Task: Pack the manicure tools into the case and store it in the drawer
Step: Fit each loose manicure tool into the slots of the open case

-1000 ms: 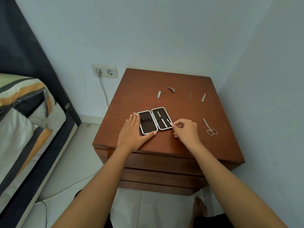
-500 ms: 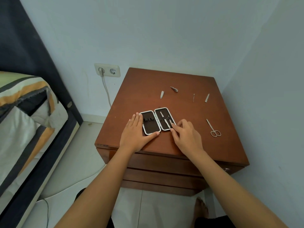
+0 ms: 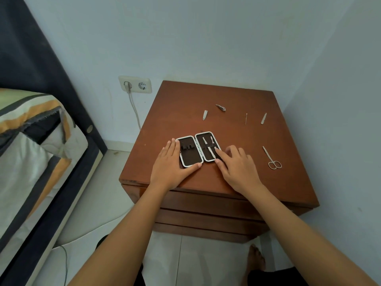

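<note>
Two bare forearms without sleeves, bare hands (image 3: 237, 168) without rings, one bare foot (image 3: 256, 260) below.

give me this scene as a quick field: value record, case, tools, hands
case: white-rimmed dark-lined manicure case, open flat on brown wooden nightstand
packed: two slim metal tools in its right half
loose: silver scissors, nail clipper, flat file, thin pin tool, small tweezers
left hand: flat, steadying case
right hand: fingertips at case's right edge
drawers: closed
</note>
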`<state>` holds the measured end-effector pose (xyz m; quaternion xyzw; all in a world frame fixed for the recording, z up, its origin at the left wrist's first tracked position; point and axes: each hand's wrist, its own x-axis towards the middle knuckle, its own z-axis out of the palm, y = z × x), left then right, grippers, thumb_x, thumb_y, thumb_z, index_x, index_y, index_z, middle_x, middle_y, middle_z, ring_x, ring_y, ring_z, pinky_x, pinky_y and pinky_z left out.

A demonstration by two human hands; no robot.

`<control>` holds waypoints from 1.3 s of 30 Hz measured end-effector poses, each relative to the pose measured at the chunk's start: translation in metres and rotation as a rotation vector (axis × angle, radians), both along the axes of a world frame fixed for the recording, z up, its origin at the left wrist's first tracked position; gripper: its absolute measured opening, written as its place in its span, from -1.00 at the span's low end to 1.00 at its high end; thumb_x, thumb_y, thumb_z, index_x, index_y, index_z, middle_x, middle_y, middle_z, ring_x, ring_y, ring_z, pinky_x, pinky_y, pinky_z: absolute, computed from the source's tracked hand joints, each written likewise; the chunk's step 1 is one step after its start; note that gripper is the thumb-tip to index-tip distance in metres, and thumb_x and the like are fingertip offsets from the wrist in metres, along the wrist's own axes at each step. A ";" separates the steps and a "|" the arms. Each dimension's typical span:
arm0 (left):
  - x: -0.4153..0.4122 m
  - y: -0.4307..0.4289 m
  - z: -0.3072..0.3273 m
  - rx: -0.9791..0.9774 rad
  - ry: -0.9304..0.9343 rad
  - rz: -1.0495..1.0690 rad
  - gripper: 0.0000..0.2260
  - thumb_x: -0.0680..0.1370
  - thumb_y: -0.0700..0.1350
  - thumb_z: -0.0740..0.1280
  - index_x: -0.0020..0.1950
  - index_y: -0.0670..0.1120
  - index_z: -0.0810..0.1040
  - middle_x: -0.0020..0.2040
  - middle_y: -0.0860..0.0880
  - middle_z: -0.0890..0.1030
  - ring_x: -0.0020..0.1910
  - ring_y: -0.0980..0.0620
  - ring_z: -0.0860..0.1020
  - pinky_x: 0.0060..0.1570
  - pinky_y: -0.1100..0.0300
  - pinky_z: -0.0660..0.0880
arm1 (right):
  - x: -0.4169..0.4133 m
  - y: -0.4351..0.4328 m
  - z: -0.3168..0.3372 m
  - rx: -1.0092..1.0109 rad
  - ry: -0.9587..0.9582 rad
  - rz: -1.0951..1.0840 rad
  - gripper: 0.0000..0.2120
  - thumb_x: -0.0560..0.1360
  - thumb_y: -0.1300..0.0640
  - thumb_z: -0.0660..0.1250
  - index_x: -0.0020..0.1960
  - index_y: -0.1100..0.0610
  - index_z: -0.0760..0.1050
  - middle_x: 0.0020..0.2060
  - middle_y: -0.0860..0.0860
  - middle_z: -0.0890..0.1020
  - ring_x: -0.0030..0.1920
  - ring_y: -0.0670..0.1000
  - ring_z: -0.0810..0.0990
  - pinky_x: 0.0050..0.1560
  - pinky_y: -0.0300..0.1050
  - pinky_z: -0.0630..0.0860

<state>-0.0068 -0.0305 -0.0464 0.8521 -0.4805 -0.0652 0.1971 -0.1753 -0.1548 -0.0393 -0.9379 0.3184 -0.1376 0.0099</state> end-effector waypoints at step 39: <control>-0.001 0.001 0.006 0.008 0.021 0.021 -0.08 0.41 0.44 0.15 0.56 -0.08 -0.04 0.57 0.00 0.00 0.54 0.07 -0.05 0.47 0.15 -0.07 | -0.032 -0.032 0.013 0.349 -0.284 -0.130 -0.86 0.49 0.18 0.32 -0.01 0.22 0.58 -0.03 0.09 0.53 0.00 0.06 0.51 0.09 -0.09 0.44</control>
